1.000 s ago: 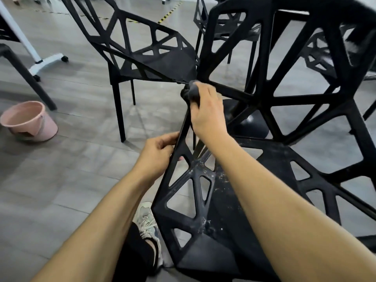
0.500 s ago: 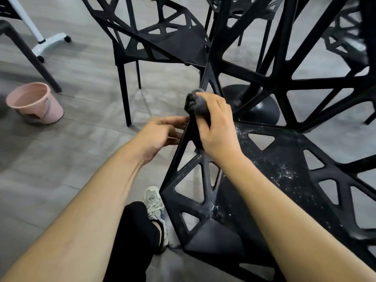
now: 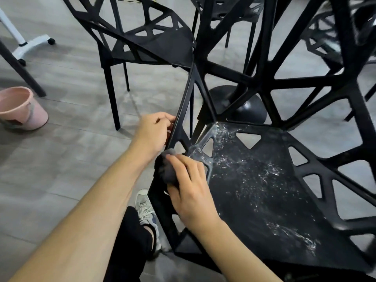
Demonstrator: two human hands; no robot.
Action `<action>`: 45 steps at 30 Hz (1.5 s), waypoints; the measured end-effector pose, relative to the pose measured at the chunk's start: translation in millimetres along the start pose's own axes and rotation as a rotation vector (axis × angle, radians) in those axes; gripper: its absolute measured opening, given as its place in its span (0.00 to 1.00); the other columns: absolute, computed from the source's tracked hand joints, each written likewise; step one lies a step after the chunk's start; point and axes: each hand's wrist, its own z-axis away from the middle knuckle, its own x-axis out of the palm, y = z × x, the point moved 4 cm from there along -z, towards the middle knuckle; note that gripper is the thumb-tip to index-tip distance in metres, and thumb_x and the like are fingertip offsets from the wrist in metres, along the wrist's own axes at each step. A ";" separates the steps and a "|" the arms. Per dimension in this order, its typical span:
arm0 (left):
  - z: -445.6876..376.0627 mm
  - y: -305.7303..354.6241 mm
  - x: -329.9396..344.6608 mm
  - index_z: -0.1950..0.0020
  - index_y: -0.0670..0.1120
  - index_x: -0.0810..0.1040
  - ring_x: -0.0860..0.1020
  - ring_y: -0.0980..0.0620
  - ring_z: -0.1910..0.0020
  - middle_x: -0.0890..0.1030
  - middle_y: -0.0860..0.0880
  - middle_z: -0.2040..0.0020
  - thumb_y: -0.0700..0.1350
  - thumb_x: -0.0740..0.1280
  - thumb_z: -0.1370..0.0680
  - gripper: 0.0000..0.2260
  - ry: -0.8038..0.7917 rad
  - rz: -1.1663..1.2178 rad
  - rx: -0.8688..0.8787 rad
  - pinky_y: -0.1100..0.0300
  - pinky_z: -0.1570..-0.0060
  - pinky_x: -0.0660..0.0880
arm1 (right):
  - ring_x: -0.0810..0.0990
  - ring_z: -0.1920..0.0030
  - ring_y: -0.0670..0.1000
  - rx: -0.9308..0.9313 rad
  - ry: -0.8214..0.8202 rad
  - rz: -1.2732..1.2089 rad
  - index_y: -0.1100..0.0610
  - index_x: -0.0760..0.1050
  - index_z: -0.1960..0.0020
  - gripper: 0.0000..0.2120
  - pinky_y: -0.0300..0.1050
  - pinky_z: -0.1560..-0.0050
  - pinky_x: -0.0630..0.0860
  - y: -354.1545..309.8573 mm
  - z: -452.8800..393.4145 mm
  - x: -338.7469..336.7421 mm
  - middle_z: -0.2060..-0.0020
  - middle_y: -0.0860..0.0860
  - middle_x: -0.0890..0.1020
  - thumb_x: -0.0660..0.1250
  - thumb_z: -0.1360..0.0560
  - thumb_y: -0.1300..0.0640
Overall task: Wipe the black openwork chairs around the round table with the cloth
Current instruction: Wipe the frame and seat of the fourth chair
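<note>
Our right hand (image 3: 189, 190) has slid the bunched dark cloth (image 3: 165, 171) down the near chair (image 3: 264, 190)'s side strut to the seat's 9 o'clock edge, fingers curled gripping it. Left hand (image 3: 152, 133) still grips the strut at 11 o'clock. Strut likely done; wet-speckled seat next. Second chair (image 3: 154, 43) at 12 awaits.

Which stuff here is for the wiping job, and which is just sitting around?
For the job:
- near black openwork plastic chair
- dark wadded cloth
- right hand
- left hand

Just sitting around:
- pink plastic bucket
- white wheeled stand base
</note>
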 end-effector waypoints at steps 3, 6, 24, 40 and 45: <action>-6.0 -2.6 1.5 0.62 0.51 0.81 0.82 0.41 0.58 0.83 0.47 0.63 0.44 0.61 0.24 0.11 0.031 -0.068 0.009 0.50 0.57 0.80 | 0.67 0.39 0.51 0.195 0.065 -0.059 0.54 0.69 0.28 0.25 0.53 0.33 0.68 30.1 -23.7 -12.3 0.36 0.49 0.73 0.63 0.24 0.62; -8.6 4.9 5.7 0.57 0.50 0.81 0.81 0.40 0.53 0.83 0.43 0.57 0.50 0.62 0.23 0.09 0.046 -0.142 0.040 0.45 0.48 0.79 | 0.68 0.39 0.48 0.116 0.071 -0.041 0.53 0.70 0.29 0.25 0.40 0.35 0.66 39.1 -52.6 -38.7 0.38 0.47 0.75 0.68 0.25 0.63; -34.1 14.6 44.6 0.53 0.52 0.73 0.78 0.46 0.67 0.80 0.52 0.63 0.47 0.55 0.15 0.11 0.178 -0.238 0.275 0.42 0.62 0.78 | 0.73 0.44 0.60 -0.094 0.284 0.221 0.64 0.75 0.34 0.20 0.54 0.39 0.72 114.2 -170.6 -48.4 0.39 0.59 0.77 0.67 0.26 0.65; -34.6 13.4 44.6 0.49 0.48 0.75 0.73 0.50 0.74 0.80 0.51 0.63 0.46 0.55 0.14 0.10 0.149 -0.159 0.235 0.49 0.70 0.74 | 0.75 0.46 0.60 -0.044 0.210 0.332 0.61 0.76 0.38 0.18 0.56 0.44 0.74 143.2 -152.0 -43.7 0.42 0.56 0.78 0.69 0.27 0.61; -32.1 15.6 45.3 0.45 0.47 0.76 0.74 0.51 0.74 0.80 0.51 0.63 0.46 0.54 0.14 0.12 0.144 -0.166 0.234 0.49 0.70 0.75 | 0.75 0.47 0.62 -0.033 -0.021 0.518 0.59 0.78 0.40 0.15 0.58 0.46 0.73 173.4 -127.7 -42.0 0.44 0.57 0.78 0.71 0.26 0.59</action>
